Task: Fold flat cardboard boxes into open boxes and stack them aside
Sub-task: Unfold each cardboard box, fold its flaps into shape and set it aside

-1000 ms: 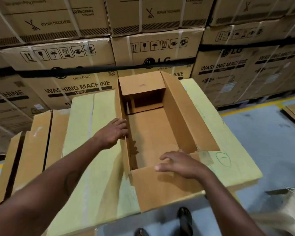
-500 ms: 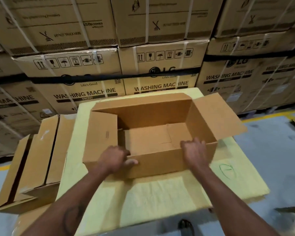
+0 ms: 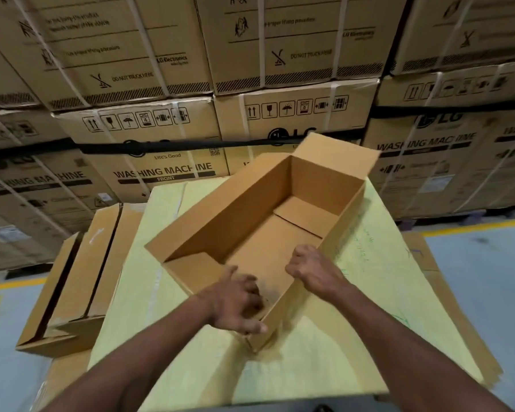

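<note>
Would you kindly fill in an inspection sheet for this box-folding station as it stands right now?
Surface: yellow-green sheet covering the work top, with green pen marks at its right side.
Job's things: open cardboard box lying at an angle on the sheet, far flap raised; folded boxes stacked to the left.
Clutter: nothing seen.
Grips: left hand grips the box's near corner; right hand grips the near right wall's edge.
Cables: nothing seen.
Surroundings: strapped washing machine cartons stacked behind; grey floor with a yellow line.
</note>
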The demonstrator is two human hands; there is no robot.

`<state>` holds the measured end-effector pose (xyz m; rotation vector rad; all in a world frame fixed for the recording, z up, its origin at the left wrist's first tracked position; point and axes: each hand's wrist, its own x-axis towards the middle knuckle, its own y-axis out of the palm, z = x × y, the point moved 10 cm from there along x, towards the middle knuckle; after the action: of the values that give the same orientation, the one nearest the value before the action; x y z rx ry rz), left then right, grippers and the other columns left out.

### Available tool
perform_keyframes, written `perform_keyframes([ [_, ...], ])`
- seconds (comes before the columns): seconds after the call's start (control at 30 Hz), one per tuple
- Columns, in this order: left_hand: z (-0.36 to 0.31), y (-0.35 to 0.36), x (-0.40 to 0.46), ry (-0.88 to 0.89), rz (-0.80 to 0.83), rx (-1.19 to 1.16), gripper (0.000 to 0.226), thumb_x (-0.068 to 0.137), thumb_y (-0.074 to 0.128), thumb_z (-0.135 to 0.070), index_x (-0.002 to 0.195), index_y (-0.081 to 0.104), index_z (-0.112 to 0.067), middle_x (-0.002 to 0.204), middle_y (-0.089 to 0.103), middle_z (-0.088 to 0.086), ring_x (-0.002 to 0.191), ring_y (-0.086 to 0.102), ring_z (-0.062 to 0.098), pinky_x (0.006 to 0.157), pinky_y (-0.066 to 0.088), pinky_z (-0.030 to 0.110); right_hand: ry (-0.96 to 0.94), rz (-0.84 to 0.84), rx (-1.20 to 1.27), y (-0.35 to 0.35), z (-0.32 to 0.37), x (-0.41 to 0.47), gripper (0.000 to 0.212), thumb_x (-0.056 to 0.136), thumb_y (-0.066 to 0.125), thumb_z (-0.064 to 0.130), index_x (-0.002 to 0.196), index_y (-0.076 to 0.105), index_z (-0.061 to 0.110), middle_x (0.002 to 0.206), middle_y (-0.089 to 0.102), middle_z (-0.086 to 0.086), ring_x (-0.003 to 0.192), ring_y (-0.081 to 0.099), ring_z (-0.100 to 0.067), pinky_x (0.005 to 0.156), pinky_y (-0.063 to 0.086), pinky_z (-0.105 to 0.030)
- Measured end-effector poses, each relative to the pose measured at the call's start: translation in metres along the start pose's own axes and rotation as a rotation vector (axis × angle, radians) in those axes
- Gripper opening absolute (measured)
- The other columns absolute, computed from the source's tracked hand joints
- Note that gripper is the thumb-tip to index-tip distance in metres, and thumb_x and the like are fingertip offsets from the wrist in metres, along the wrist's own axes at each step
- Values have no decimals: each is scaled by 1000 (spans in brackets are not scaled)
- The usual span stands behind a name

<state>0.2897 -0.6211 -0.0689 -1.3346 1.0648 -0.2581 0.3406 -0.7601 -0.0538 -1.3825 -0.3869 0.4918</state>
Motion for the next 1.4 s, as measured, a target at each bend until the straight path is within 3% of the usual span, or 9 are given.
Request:
perform_keyframes([
  [0.27,-103,-68,85,-134,-521,-579,42,94,55,-61,102,65,-21,103,63,0,97,54,16,91,49,45,828,-529,828,-11,-120,-40,39,99,47,1,103,79,24,132,67,-8,124,59,-29,89,40,-26],
  [0.43,-17,-43,83,-350,-95,-636,104,74,65,-84,158,37,-28,160,43,-1,143,43,22,118,36,46,653,-88,548,-15,-122,-24,48,97,57,27,144,57,28,153,48,-10,134,51,-33,104,45,-38],
  [0.63,10,-113,35,-307,-359,-995,31,90,78,-44,85,68,-15,75,67,-2,66,63,17,63,55,35,708,-162,573,-10,-125,-18,55,99,48,5,149,53,26,145,59,-10,122,62,-33,93,52,-35],
  [0.73,-29,-123,7,-229,-62,-1215,37,107,56,-34,102,74,-2,87,75,6,68,67,17,58,53,29,771,-195,783,-10,-142,-11,54,98,49,2,143,61,28,146,60,-7,124,62,-30,89,48,-25],
  [0.8,-51,-92,2,-210,145,-1122,33,103,64,-29,129,67,-10,115,77,7,94,74,21,78,62,36,745,-202,765,-12,-141,-8,57,97,46,-2,145,60,25,149,57,-7,132,57,-30,100,47,-28],
  [0.93,-60,-27,20,-292,100,-493,102,71,78,-71,157,37,-34,156,47,-5,140,44,17,116,40,41,749,-284,774,-11,-138,-6,57,97,43,-6,143,61,23,150,56,-7,128,60,-31,98,52,-32],
  [1.1,-62,12,38,-320,-105,-392,28,102,54,-47,122,65,-32,105,73,2,95,66,25,77,52,39,705,-244,1106,-3,-134,-24,75,97,64,4,160,35,33,166,33,4,148,36,-22,112,35,-30],
  [1.2,-65,8,31,-263,-227,-320,28,105,50,-48,126,63,-36,99,74,-1,91,66,22,73,48,36,793,-109,1139,14,-126,-54,96,93,67,3,166,10,29,169,22,0,152,29,-26,121,32,-42],
  [1.4,-67,2,10,-125,-364,-632,35,101,56,-59,135,60,-52,84,71,-7,73,63,7,71,47,28,687,-181,959,-57,-84,-48,84,89,47,-11,162,29,26,157,37,9,147,32,-19,119,36,-38],
])
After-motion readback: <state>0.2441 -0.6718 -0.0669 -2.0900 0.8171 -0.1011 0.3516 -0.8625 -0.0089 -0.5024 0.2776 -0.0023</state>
